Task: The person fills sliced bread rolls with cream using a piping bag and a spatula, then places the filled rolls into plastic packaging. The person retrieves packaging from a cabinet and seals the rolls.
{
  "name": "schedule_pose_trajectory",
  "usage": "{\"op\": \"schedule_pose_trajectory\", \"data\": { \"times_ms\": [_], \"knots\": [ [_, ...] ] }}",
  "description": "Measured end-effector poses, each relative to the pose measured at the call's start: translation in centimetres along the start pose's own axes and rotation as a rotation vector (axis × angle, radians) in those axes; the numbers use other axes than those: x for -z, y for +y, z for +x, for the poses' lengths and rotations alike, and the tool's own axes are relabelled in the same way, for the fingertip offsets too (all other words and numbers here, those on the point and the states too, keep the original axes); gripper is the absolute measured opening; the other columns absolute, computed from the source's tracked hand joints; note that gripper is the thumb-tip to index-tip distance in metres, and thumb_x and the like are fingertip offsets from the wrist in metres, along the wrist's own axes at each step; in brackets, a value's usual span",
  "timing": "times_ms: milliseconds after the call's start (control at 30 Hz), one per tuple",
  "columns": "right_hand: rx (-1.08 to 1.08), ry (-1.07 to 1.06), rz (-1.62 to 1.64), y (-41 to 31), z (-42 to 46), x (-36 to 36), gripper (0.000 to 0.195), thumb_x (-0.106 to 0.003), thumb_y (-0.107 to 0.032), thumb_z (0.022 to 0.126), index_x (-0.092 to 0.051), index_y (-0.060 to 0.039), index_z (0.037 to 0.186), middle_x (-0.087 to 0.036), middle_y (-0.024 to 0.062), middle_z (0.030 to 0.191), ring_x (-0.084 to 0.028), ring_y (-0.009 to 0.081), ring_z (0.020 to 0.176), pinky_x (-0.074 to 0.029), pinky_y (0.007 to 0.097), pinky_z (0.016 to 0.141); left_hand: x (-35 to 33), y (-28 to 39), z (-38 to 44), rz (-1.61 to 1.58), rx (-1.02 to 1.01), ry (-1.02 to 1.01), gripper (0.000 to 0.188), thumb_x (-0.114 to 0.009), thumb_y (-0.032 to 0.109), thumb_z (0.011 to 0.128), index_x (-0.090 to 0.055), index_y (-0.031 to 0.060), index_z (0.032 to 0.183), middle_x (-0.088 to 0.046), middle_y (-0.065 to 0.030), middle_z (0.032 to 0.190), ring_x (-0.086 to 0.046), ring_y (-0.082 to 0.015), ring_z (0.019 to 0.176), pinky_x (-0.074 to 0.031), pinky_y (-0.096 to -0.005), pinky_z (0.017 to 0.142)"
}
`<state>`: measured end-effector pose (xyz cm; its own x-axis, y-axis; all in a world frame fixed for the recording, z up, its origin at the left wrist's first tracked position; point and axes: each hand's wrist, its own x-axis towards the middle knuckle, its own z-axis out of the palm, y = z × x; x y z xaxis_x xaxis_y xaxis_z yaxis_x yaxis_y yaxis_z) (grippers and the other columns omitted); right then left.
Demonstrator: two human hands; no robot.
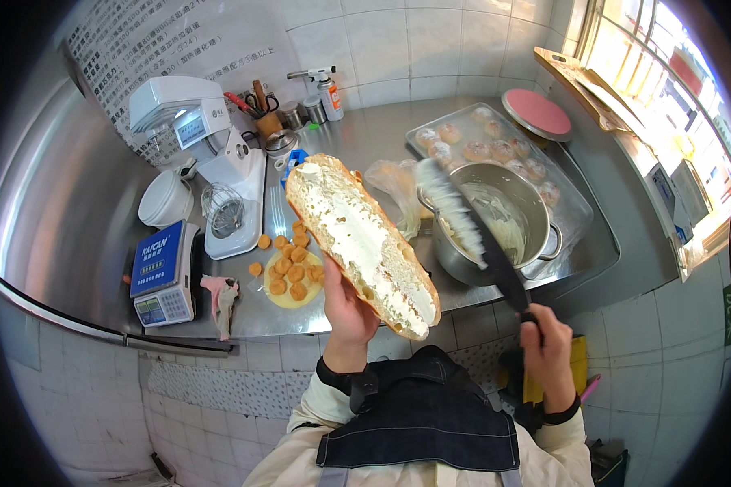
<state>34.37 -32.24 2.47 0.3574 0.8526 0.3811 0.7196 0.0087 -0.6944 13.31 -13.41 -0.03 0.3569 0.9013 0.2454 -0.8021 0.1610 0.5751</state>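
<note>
A long loaf of bread (359,243), split lengthwise, rests on my left hand (348,307), its cut face turned up. White cream covers much of that face, with bare crumb along the edges. My right hand (547,341) grips the handle of a broad dark-bladed knife (493,249). A thick layer of white cream (451,210) clings along the blade. The blade crosses above a steel pot (499,201) with two loop handles, whose inner wall is smeared with cream. Part of the pot is hidden behind the knife.
Round golden pieces (295,274) lie on a yellow disc (293,298) and the counter. A kitchen scale (163,271), stand mixer (219,146), balloon whisk (224,210) and cloth (220,298) are left. Behind the pot, a tray (420,125) holds several dusted buns. A blowtorch (329,91) stands against the wall.
</note>
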Motion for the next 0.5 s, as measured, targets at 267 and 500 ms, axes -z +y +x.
{"op": "schedule_pose_trajectory", "data": {
  "times_ms": [267, 500],
  "knots": [
    [0.226, 0.029, -0.094, -1.1, 1.1, -4.2, 0.018, -0.065, -0.006, 0.082, -0.060, -0.0010, 0.099, -0.062, 0.0110, 0.073, -0.059, 0.0271, 0.053, -0.046, 0.0318, 0.047, -0.7, 0.2, -0.2, 0.049, -0.114, -0.018, 0.055, -0.025, 0.041, 0.105, -0.022, 0.0098, 0.149, -0.041, -0.0068, 0.143, -0.045, -0.0196, 0.127, -0.037, -0.0377, 0.106],
    [0.301, 0.003, -0.183, -0.9, 1.1, -5.4, 0.022, -0.068, -0.008, 0.080, -0.060, -0.0022, 0.099, -0.058, 0.0080, 0.070, -0.057, 0.0249, 0.050, -0.045, 0.0324, 0.046, -0.5, 0.2, -0.3, 0.050, -0.147, -0.035, 0.057, -0.027, 0.044, 0.104, -0.021, 0.0104, 0.149, -0.039, -0.0044, 0.145, -0.043, -0.0176, 0.129, -0.034, -0.0363, 0.108]
  ]
}}
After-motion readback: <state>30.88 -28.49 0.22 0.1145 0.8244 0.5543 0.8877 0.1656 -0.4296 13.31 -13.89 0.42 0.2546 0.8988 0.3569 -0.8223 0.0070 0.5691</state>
